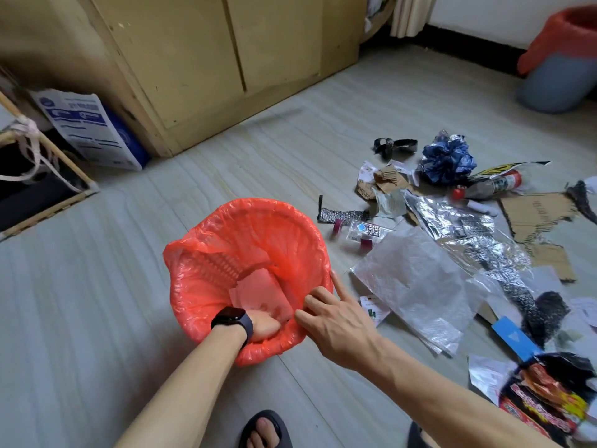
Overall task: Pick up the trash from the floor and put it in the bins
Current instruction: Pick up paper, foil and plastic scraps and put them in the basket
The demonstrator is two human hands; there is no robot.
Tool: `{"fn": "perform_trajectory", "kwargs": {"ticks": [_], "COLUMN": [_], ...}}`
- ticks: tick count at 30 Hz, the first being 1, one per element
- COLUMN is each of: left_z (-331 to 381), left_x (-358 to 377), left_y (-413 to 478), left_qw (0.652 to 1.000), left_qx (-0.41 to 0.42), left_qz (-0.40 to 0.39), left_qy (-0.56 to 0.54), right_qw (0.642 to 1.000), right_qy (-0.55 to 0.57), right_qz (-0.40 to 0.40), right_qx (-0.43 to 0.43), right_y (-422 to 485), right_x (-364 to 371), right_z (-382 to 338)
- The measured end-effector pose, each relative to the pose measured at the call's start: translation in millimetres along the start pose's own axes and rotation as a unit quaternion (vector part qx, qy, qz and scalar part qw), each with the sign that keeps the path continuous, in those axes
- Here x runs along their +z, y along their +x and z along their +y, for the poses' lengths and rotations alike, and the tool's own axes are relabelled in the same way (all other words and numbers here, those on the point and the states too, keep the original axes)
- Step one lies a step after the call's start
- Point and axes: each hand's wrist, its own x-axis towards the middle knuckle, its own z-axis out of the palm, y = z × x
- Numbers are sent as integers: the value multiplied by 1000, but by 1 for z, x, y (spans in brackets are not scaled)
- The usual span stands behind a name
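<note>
Though left grip unreadable inside crinkly red liner, right grip pinch-tight on its thin rim.

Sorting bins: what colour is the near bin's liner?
Orange-red liner, clearest in head view.

Home bedroom (wooden wardrobe, curtain).

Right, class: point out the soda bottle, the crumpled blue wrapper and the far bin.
soda bottle (367, 230): head view, on its label.
crumpled blue wrapper (447, 160): head view, on its middle.
far bin (555, 84): head view, on its grey-blue wall below the red liner.
</note>
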Motion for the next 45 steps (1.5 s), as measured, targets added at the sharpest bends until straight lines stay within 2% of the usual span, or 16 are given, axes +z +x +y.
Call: {"fn": "perform_trajectory", "kwargs": {"ticks": [3, 7, 15, 18, 22, 27, 30, 33, 35, 39, 42, 45], "left_z": [7, 11, 13, 28, 76, 141, 171, 189, 195, 199, 193, 181], "left_x": [-21, -31, -18, -21, -24, -16, 1, 24, 38, 66, 81, 99], "left_y": [-21, -63, -129, -144, -152, -123, -85, -28, 6, 56, 86, 108], "left_qw": [998, 983, 961, 944, 913, 915, 930, 946, 959, 967, 957, 952], "left_qx": [19, 63, 72, 106, 181, 234, 244, 217, 189, 138, 132, 139], "left_qz": [47, 161, 261, 311, 365, 325, 251, 183, 161, 163, 207, 205], "left_qy": [-34, -55, -48, -30, -6, 48, 116, 157, 136, 136, 156, 181], "right_qw": [1000, 999, 994, 985, 969, 918, 873, 829, 812, 813, 814, 811], "right_qy": [7, 28, 88, 127, 155, 191, 189, 172, 153, 122, 126, 120], "right_qz": [-13, -24, 31, 67, 64, 13, -65, -144, -199, -280, -292, -309], "right_qx": [13, 22, 51, 94, 181, 347, 445, 513, 526, 497, 487, 482], "right_y": [1, -4, -30, -52, -96, -156, -197, -240, -260, -285, -289, -289], "right_x": [-8, -13, -41, -51, -46, -29, -12, 12, 23, 46, 61, 73], "right_z": [4, 0, -23, -26, -5, 32, 59, 84, 97, 115, 122, 127]}}
